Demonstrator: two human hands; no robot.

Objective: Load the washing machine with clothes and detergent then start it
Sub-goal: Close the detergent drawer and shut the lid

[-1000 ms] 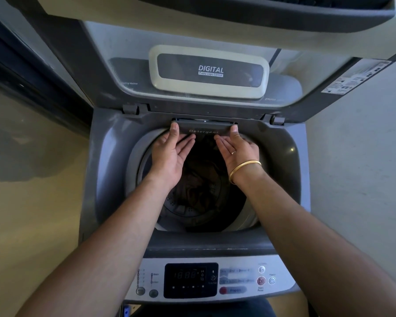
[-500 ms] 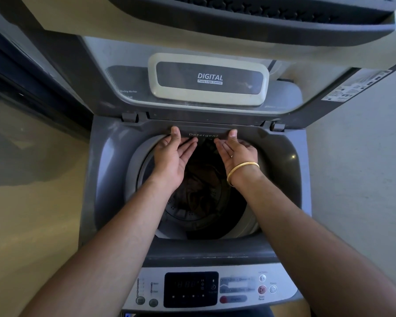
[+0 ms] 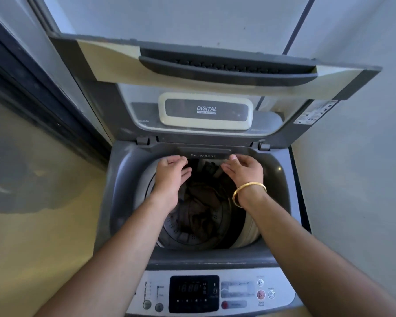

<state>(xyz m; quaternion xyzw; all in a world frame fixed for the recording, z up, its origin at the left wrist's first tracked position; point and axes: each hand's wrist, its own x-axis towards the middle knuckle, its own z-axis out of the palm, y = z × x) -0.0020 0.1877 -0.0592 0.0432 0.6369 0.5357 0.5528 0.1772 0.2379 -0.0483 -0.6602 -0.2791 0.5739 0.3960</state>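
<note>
Washer (image 3: 124, 186) stood lid (image 3: 215, 65) up, dark clothes (image 3: 201, 197) soft in the drum (image 3: 183, 234). Detergent drawer (image 3: 204, 154) at the back rim looked like stiff plastic; I'd take its front lip. Your left hand (image 3: 169, 175) and right hand (image 3: 245, 172) flanked it, fingers (image 3: 186, 173) loosely curled, holding nothing. Grey wall (image 3: 352, 156) behind, tan floor (image 3: 44, 213) alongside.

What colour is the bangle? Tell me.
Gold; the bangle shows best in the head view.
</note>
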